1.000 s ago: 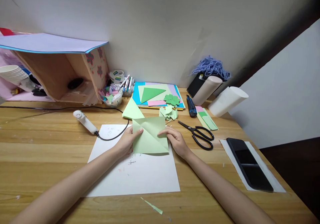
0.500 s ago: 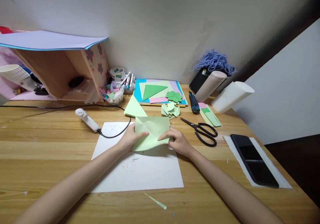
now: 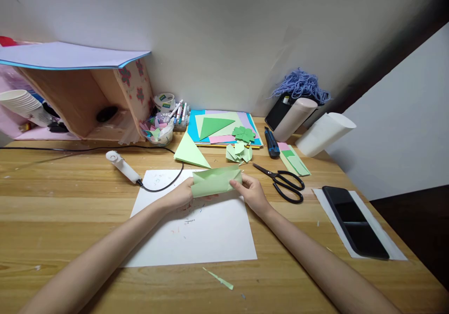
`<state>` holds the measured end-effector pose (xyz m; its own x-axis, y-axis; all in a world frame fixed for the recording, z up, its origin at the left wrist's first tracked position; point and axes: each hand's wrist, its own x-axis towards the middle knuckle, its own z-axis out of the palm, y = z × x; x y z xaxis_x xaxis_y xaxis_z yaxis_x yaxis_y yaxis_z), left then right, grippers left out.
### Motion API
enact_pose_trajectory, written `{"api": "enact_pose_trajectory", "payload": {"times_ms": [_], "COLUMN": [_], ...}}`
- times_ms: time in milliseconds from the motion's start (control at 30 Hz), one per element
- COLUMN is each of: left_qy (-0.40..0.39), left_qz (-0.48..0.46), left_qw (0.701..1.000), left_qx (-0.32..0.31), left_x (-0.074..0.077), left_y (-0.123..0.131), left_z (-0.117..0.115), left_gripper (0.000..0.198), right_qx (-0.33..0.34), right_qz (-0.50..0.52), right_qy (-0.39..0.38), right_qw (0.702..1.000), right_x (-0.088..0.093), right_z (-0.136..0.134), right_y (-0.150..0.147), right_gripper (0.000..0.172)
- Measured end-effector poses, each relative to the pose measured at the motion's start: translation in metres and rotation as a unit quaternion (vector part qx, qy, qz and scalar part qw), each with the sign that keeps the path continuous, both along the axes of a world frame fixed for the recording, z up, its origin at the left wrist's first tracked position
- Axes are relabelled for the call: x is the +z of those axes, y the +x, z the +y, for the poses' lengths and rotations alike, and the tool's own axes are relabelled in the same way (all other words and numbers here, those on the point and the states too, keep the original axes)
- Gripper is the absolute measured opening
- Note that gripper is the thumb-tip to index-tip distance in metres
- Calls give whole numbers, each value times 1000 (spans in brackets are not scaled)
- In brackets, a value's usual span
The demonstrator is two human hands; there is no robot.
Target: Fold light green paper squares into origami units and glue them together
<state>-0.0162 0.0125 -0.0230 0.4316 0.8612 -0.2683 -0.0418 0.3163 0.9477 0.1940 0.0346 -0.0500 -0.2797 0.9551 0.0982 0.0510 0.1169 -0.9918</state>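
Wooden bench (image 3: 70, 211) against a wall (image 3: 210, 47): bent green paper (image 3: 212, 184), above the white sheet (image 3: 192, 246) well in from the bench's right edge, is pinched at its ends by left hand (image 3: 182, 194) and right hand (image 3: 254, 193); edges probably want aligning before creasing.

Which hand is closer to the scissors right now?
Right. The right hand is just left of the scissors, not touching them; the left hand is farther left, at the left edge of the held green paper.
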Motion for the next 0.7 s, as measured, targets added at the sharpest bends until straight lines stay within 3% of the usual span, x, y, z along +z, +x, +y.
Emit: {"api": "enact_pose_trajectory", "payload": {"times_ms": [133, 233, 433, 700], "left_qy": [-53, -50, 32, 116], "left_qz": [-90, -153, -27, 44], "left_qw": [993, 984, 990, 965], "left_qx": [48, 72, 135, 230], "left_x": [-8, -14, -18, -26], "left_y": [-4, -6, 1, -2], "left_z": [3, 5, 3, 5], "left_gripper": [53, 68, 43, 42], "right_qx": [-40, -62, -104, -165], "right_qz": [6, -4, -20, 7], "right_qy": [-18, -28, 1, 25], "right_qw": [999, 998, 994, 986], "right_x": [-2, -2, -2, -1], "right_z": [0, 0, 1, 4], "right_y": [0, 1, 1, 4], "right_gripper": [20, 24, 28, 26]}}
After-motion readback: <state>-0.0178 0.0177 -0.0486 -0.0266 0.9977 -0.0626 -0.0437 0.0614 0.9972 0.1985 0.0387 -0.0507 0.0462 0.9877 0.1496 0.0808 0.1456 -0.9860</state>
